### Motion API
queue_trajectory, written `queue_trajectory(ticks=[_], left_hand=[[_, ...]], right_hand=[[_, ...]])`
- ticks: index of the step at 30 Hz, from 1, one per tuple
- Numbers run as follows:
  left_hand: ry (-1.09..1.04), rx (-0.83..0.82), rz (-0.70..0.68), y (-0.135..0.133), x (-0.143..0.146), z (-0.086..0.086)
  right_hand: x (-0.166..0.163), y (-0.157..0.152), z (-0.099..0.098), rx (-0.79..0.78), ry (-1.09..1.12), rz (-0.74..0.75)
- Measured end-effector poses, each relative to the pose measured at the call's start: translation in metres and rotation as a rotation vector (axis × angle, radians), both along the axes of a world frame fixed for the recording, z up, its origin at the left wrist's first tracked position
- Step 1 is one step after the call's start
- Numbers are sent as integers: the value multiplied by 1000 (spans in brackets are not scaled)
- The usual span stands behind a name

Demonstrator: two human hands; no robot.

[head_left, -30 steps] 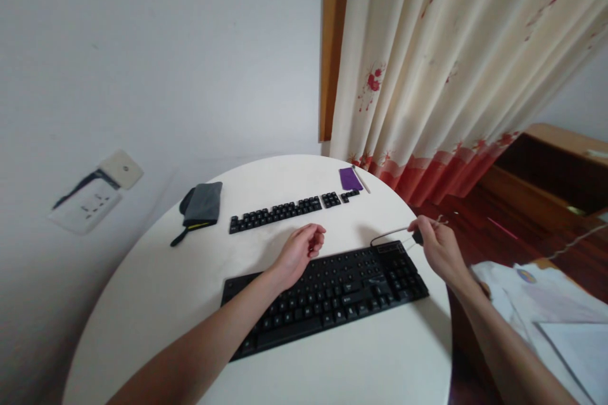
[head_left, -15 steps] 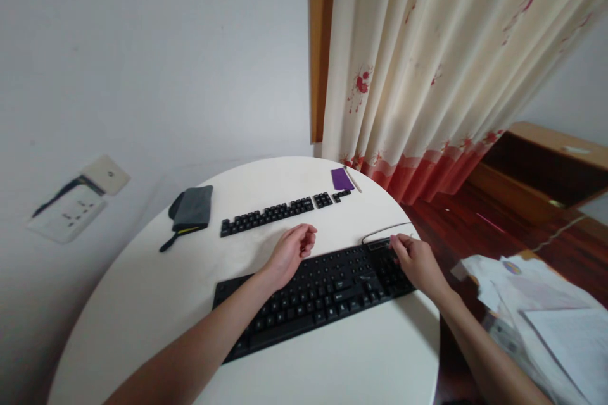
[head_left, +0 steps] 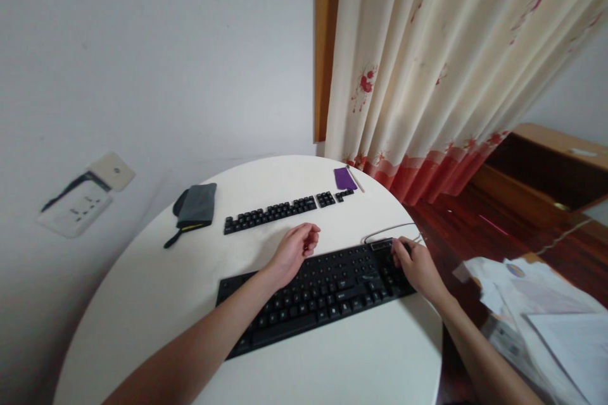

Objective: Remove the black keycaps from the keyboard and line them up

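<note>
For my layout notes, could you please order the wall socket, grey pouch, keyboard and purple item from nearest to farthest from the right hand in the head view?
1. Keyboard, right end by the right hand
2. Purple item, ahead, slightly left
3. Grey pouch, farther left
4. Wall socket, leftmost

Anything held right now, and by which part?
Left hand: nothing visible in its grasp. Right hand, over the keyboard: whether it grips anything, and where, can't be told.
</note>
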State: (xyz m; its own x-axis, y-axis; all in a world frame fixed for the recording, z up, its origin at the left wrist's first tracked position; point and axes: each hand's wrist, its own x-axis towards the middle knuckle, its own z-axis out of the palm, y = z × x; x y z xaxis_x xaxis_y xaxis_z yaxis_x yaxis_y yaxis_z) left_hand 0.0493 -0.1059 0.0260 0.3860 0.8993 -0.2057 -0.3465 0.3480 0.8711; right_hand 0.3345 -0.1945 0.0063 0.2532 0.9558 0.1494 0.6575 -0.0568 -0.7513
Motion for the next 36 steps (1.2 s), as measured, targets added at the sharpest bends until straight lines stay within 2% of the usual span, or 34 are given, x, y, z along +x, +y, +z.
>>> queue_trajectory(ticks=[9, 14, 17, 21, 24, 29, 36], left_hand=[[-4, 6, -4, -1, 1, 2], [10, 8, -7, -2, 2, 5], [19, 45, -37, -4, 2, 5], [9, 127, -100, -8, 2, 6], [-32, 135, -172, -10, 2, 6], [-35, 152, -176, -10, 3, 0], [42, 174, -190, -10, 4, -1]], right_hand=[[6, 3, -5, 1, 151, -88], [-1, 6, 7, 42, 194, -109], [-22, 13, 25, 99, 225, -91], [-65, 30, 47, 154, 318, 27], [-95, 44, 55, 176, 431, 132], [-120, 50, 49, 181, 493, 204], [-120, 39, 35, 188, 426, 211]])
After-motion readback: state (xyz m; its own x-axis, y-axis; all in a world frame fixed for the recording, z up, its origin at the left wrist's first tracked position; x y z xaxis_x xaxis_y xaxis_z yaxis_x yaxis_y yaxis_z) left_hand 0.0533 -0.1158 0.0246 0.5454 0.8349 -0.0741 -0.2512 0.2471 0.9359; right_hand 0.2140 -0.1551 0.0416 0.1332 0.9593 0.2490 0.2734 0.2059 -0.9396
